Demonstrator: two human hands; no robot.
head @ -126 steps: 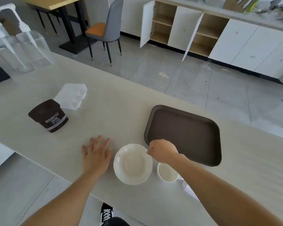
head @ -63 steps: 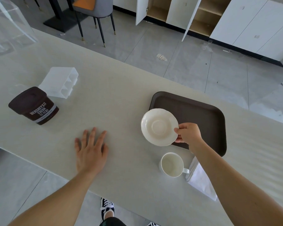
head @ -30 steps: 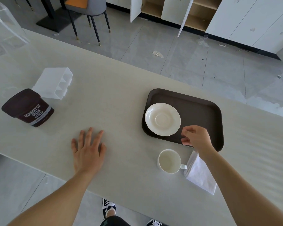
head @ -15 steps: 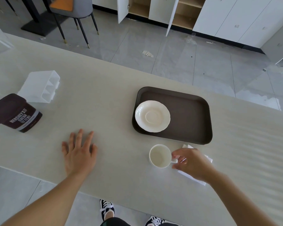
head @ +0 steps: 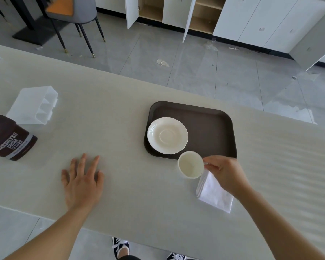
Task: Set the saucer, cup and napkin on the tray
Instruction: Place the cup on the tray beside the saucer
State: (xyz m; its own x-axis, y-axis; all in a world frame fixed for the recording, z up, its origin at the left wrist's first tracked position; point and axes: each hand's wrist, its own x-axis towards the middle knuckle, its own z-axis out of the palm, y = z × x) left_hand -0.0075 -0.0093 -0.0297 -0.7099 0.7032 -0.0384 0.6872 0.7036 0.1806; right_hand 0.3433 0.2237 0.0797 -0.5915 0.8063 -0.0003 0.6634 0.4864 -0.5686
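A dark brown tray (head: 212, 126) lies on the pale counter. The cream saucer (head: 167, 135) rests in the tray's left part. My right hand (head: 226, 172) pinches the handle of the white cup (head: 190, 164), which is lifted just over the tray's near edge, tilted toward me. A folded white napkin (head: 213, 193) lies on the counter under my right wrist, partly hidden by it. My left hand (head: 83, 180) lies flat on the counter, fingers spread, holding nothing.
A brown cocoa tub (head: 8, 138) lies on its side at the left, beside a clear plastic organiser (head: 34, 105). The counter's near edge runs just below my forearms. A chair (head: 73, 14) and open cabinets (head: 176, 12) stand on the floor beyond.
My right hand put the saucer on the tray, let go, then took the cup by its handle and raised it toward the tray. My left hand stayed flat.
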